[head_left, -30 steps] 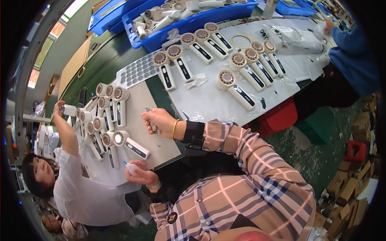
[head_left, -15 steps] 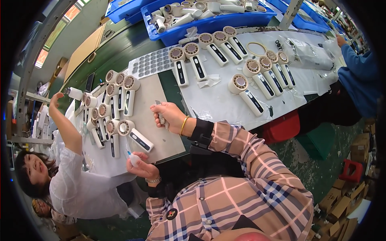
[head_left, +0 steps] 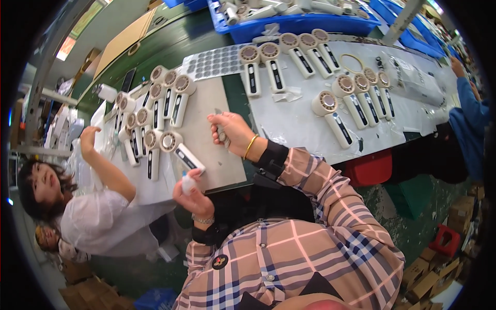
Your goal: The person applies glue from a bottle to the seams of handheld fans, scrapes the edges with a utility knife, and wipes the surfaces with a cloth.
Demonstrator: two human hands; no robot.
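Note:
My left hand is closed around a small white squeeze bottle with a blue tip, at the table's near edge. Just beyond it lies a white handheld fan with a round head and a dark strip on its handle. Over the beige board, my right hand is closed on a small grey thing that sticks out past the fingers; its kind is hard to make out. Left of the board, several similar fans lie close together, heads pointing away from me.
More fans lie in rows on the white sheet at right. Behind are a sheet of round grey discs and a blue crate of fan parts. A co-worker's arm reaches over the table's left end.
The view has shifted, so the table sits farther right in the picture. The co-worker's hand at left has come down, away from the white part there. Both my hands keep their holds.

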